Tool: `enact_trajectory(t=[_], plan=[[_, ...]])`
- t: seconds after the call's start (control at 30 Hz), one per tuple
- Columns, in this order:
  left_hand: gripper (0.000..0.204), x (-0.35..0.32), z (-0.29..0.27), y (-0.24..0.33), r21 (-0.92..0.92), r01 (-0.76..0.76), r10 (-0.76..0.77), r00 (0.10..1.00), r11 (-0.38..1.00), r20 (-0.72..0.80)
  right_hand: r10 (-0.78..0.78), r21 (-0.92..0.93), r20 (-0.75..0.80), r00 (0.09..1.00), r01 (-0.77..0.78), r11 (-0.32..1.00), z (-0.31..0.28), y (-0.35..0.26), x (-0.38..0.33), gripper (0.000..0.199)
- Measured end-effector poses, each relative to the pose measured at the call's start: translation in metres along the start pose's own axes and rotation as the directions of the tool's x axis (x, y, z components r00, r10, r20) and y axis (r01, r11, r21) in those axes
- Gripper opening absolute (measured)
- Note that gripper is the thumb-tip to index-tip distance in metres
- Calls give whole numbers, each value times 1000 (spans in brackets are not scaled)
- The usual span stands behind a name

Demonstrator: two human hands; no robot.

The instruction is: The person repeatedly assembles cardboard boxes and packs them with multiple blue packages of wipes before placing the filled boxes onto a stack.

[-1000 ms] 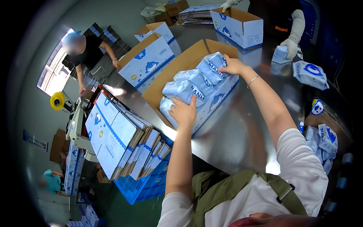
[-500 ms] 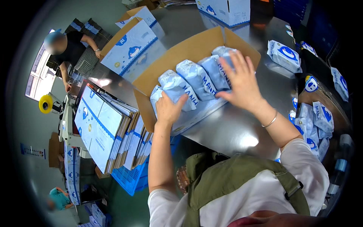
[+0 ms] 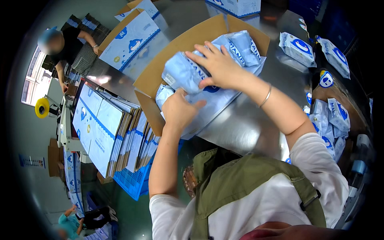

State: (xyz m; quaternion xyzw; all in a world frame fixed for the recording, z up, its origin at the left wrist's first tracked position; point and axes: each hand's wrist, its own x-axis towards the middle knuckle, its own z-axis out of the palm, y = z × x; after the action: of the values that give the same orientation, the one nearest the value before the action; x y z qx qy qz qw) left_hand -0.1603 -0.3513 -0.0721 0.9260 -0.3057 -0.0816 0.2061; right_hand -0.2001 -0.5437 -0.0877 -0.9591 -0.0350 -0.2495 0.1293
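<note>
A carton (image 3: 150, 110) with brown inside walls lies before me, holding several light-blue soft packs of wipes in a row. My right hand (image 3: 218, 68) lies over a pack of wipes (image 3: 180, 72) in its left half, fingers spread and thumb at the near side. This pack leans toward the left end. Inside the left end, my left hand (image 3: 180, 110) is beside a pack of wipes (image 3: 163, 95), its thumb held apart and its other fingers partly hidden. To the right of my right hand stand more packs of wipes (image 3: 246, 47).
Flattened cartons (image 3: 100, 128) are stacked at left on a blue crate (image 3: 134, 182). Another carton (image 3: 130, 42) stands at the far left, with a co-worker (image 3: 74, 50) beyond it. More packs of wipes (image 3: 297, 49) lie at right, and a heap of packs (image 3: 330, 120) is nearer.
My right hand has moved left along the row from the right-hand packs. Packs in the left half have shifted left, and a gap has opened in mid-row. My left hand stays at the left end.
</note>
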Motion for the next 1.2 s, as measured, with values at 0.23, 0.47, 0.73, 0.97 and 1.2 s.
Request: enact_trajectory(t=[0.23,0.47,0.73,0.97,1.2], plan=[[26,-46,10,18,69,-525,514,786,848,-344,11,66,651,759,-71,995,-21,-1,61,77],[22,-101,-5,0,146,-751,750,582,644,-314,-269,467,180,946,159,870,-74,18,-6,48],[36,-127,-27,-9,-23,-708,704,705,706,-87,-159,340,393,906,17,940,-170,15,-136,44],[40,-24,-100,-5,-168,-240,252,966,956,53,79,-5,454,887,-86,996,-188,46,-30,43],[82,58,-50,6,127,-274,245,948,953,204,23,174,651,759,-178,968,-79,73,25,73]])
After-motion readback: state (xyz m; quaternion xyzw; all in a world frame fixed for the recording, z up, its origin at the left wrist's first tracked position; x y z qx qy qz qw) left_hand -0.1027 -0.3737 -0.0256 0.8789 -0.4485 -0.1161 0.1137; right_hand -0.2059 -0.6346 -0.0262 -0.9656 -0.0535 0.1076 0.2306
